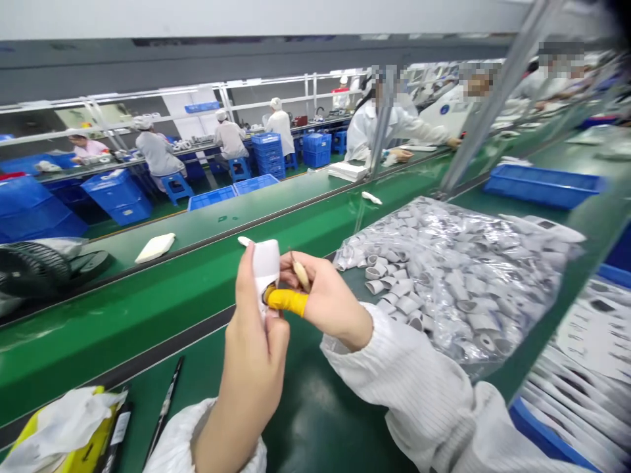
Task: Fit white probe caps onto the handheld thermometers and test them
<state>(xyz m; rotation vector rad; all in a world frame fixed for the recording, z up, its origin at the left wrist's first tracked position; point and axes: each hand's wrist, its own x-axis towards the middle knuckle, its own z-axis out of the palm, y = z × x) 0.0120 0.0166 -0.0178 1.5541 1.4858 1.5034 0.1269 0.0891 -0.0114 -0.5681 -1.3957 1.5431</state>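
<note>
While the left hand (254,345) is gripping the white part (267,259) above the table (305,420), seemingly steadying it, the right hand (330,295) is touching its opening (267,293) with a yellow-covered thumb (290,301) and pinching a beige-handled tool (301,276). Bagged grey pieces (463,289) are lying nearby, likely for easy reach.

The left hand (256,355) holds a plastic housing (267,259) over the workbench (315,401), with the right hand (330,295) at its side. On the bench to their right lies a plastic bag (507,279) of short tube pieces (407,303); right of that, a crate (537,433) stands in front. A bin (542,187) sits behind the bag. At front left, a pen (167,401) lies right of a cloth (73,420). Behind the hands runs a conveyor belt (98,332), with a fan (32,272) beyond it at far left.
</note>
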